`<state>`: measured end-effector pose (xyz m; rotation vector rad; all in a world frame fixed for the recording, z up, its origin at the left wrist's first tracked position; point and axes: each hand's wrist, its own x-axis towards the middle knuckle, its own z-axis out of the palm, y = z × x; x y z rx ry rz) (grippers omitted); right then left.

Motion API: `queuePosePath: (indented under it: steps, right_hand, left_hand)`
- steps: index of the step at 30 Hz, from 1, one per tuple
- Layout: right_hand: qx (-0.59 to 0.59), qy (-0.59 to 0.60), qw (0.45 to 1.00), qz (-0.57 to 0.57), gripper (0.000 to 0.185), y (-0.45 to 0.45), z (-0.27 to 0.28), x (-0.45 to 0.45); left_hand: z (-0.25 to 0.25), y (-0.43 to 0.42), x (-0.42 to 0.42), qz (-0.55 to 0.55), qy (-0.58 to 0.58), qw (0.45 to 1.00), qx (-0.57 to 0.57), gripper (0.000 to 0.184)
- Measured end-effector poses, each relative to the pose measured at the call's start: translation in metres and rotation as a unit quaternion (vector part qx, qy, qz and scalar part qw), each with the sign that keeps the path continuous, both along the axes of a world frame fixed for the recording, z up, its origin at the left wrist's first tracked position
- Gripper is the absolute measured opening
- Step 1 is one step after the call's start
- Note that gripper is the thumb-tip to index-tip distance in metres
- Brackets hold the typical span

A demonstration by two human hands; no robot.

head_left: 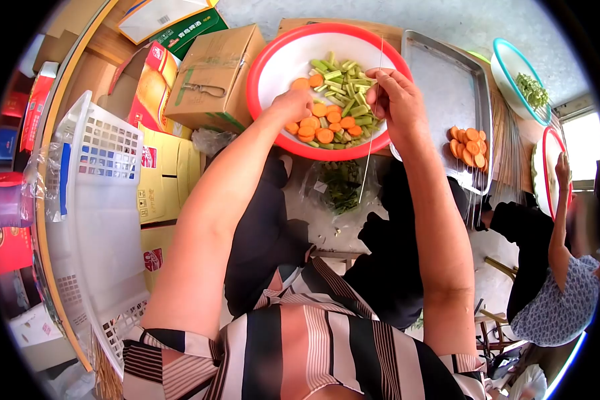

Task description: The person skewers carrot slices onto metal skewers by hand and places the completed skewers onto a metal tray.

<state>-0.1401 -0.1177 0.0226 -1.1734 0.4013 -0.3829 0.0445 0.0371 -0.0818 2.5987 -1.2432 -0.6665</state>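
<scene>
A white basin with a red rim [255,73] holds cut green stalk pieces [340,83] and orange carrot slices [328,123]. My left hand [293,107] reaches over the basin's left side, its fingers closed and pointing down by the carrot slices. Whatever those fingers may hold is hidden. Over the basin's right side, my right hand [397,100] pinches a long thin skewer [367,167]. The skewer runs from above the basin down past its near rim.
To the right, a metal tray [440,80] carries skewered carrot slices [469,147], with many bare skewers [507,140] beside it. Farther right are a blue-rimmed bowl of greens [499,60] and another person [560,287]. Cardboard boxes [213,77] and a white plastic basket [107,220] stand left.
</scene>
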Motion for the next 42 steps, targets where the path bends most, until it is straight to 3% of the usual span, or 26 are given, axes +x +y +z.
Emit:
queuePosePath:
  steps: [5, 8, 14, 15, 16, 17, 19, 20, 22, 23, 24, 26, 28, 30, 37, 42]
  right_hand:
    - [-0.013, 0.018, 1.000, 0.012, 0.015, 0.000, -0.001, -0.001]
    - [-0.015, 0.023, 0.999, 0.019, 0.015, 0.001, -0.001, -0.001]
    - [-0.038, 0.023, 0.999, 0.024, 0.016, 0.002, 0.003, -0.007]
    - [-0.038, 0.020, 0.999, 0.023, 0.016, 0.003, 0.004, -0.008]
    - [-0.047, 0.021, 0.998, 0.030, 0.016, 0.004, 0.004, -0.008]
    - [-0.057, 0.022, 0.997, 0.039, 0.017, 0.005, 0.005, -0.008]
    - [-0.063, 0.027, 0.996, 0.052, 0.017, 0.011, 0.007, -0.009]
    - [-0.066, 0.037, 0.995, 0.062, 0.018, 0.013, 0.008, -0.009]
    - [-0.077, 0.035, 0.994, 0.068, 0.019, 0.018, 0.007, -0.009]
    - [-0.072, 0.030, 0.994, 0.079, 0.019, 0.021, 0.007, -0.010]
    - [-0.067, 0.025, 0.993, 0.089, 0.019, 0.024, 0.007, -0.010]
    - [-0.069, 0.016, 0.992, 0.103, 0.019, 0.028, 0.009, -0.010]
    - [-0.060, 0.017, 0.991, 0.122, 0.019, 0.031, 0.011, -0.011]
    - [-0.057, 0.016, 0.990, 0.125, 0.020, 0.036, 0.013, -0.010]
    - [-0.060, 0.028, 0.982, 0.179, 0.020, 0.051, 0.022, -0.012]
    - [-0.064, 0.048, 0.983, 0.166, 0.019, 0.055, 0.022, -0.012]
  left_hand:
    - [-0.023, -0.001, -0.007, -0.028, -0.041, 0.997, 0.067, 0.016]
    - [-0.029, 0.001, -0.011, -0.031, -0.084, 0.996, -0.007, 0.015]
    - [0.023, -0.014, -0.014, 0.044, -0.010, 0.998, -0.051, 0.015]
    - [0.035, -0.016, -0.015, 0.103, 0.140, 0.968, -0.180, 0.015]
    - [0.049, -0.018, -0.016, 0.157, 0.283, 0.896, -0.302, 0.014]
    - [0.061, -0.018, -0.020, 0.157, 0.279, 0.897, -0.304, 0.014]
    - [0.083, -0.019, -0.028, 0.181, 0.521, 0.660, -0.511, 0.013]
    - [0.084, -0.018, -0.024, 0.179, 0.516, 0.661, -0.514, 0.013]
    - [0.089, -0.015, -0.019, 0.137, 0.584, 0.568, -0.564, 0.018]
    - [0.088, -0.015, -0.022, 0.145, 0.574, 0.551, -0.588, 0.035]
    - [0.094, -0.013, -0.025, 0.143, 0.571, 0.552, -0.591, 0.035]
    - [0.103, -0.010, -0.027, 0.118, 0.614, 0.500, -0.600, 0.037]
    - [0.096, -0.012, -0.021, 0.123, 0.602, 0.505, -0.606, 0.039]
    - [0.094, -0.013, -0.015, 0.142, 0.623, 0.451, -0.622, 0.039]
    - [0.088, -0.022, -0.015, 0.228, 0.614, 0.430, -0.621, 0.054]
    - [0.077, -0.032, -0.018, 0.216, 0.644, 0.405, -0.612, 0.060]
